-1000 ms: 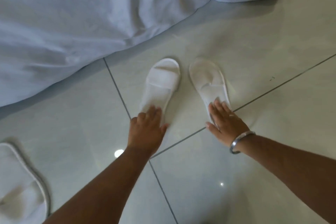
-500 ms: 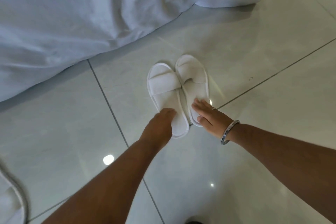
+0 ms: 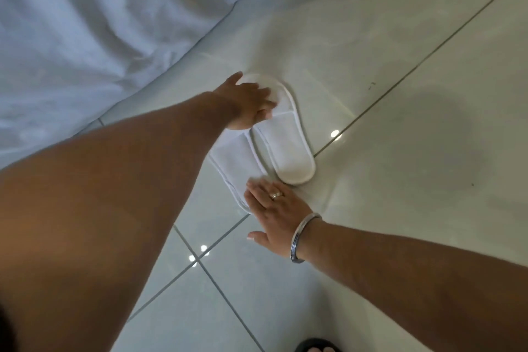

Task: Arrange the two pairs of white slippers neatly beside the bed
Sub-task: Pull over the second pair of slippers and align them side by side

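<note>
Two white slippers lie side by side on the tiled floor, touching along their inner edges, toes toward the bed. The right slipper [image 3: 285,148] shows almost whole. The left slipper [image 3: 237,163] is partly hidden under my arm. My left hand [image 3: 248,103] rests flat on the toe ends of the pair, fingers spread over the straps. My right hand [image 3: 277,214] lies flat on the heel end of the left slipper, fingers together; it wears a ring and a metal bangle. The second pair is out of view.
The white bed sheet [image 3: 100,23] hangs down to the floor across the upper left. Glossy pale floor tiles [image 3: 400,94] with dark grout lines stretch to the right. A foot in a dark sandal [image 3: 317,347] shows at the bottom edge.
The two slippers, apart a second ago, were pushed together. My left hand has moved from the heels up to the toe ends, and my right hand shifted to the left slipper's heel.
</note>
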`<state>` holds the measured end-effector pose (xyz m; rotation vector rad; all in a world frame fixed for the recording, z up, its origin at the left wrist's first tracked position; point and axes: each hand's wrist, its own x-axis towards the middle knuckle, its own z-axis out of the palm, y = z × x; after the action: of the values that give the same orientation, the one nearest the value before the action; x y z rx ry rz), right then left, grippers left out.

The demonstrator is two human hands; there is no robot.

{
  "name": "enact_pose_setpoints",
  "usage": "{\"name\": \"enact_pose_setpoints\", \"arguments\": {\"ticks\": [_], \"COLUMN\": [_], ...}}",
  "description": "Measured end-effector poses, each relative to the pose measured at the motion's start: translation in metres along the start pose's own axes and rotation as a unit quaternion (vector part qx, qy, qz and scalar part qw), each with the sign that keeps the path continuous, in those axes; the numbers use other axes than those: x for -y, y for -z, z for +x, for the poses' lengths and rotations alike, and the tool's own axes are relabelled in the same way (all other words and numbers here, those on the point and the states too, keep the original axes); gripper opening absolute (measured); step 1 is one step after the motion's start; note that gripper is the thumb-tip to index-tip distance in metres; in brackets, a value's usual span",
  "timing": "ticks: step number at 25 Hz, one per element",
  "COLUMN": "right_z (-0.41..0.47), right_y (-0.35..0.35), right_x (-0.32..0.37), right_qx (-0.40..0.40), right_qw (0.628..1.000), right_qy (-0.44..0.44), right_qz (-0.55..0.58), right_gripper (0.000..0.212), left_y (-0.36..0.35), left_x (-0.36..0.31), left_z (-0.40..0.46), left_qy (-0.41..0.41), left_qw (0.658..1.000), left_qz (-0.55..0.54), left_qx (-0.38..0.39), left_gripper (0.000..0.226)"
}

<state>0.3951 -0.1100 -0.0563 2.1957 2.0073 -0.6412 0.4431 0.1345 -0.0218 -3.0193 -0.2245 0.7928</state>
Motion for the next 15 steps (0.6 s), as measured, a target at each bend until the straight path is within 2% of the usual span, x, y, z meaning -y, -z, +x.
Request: {"name": "enact_pose_setpoints", "arguments": {"ticks": [4, 8, 12, 14, 15], "right_z": [-0.004, 0.009, 0.046, 0.054, 0.053], "right_y": [0.005, 0.008, 0.030, 0.040, 0.040], "right_x": [-0.031, -0.059, -0.100, -0.115, -0.114], "right_qx": [0.014, 0.023, 0.032, 0.035, 0.017], "right_qw": [0.997, 0.994, 0.982, 0.976, 0.976], "right_qy": [-0.032, -0.091, -0.170, -0.197, -0.206], "right_qz": [-0.064, -0.059, -0.069, -0.089, -0.064], "right_gripper": [0.086, 0.086, 0.076, 0.072, 0.072], "left_y": [-0.025, -0.041, -0.063, -0.075, -0.078], "left_x": [0.017, 0.029, 0.007, -0.015, -0.021], "left_z": [-0.022, -0.063, -0.110, -0.122, -0.123], "left_qy": [0.046, 0.077, 0.046, 0.022, 0.019], "left_qw": [0.998, 0.996, 0.999, 0.999, 0.997], "left_qz": [0.019, 0.006, -0.011, -0.024, -0.035], "left_qx": [0.025, 0.034, 0.007, -0.042, -0.061], "left_gripper": [0.054, 0.056, 0.059, 0.059, 0.054]}}
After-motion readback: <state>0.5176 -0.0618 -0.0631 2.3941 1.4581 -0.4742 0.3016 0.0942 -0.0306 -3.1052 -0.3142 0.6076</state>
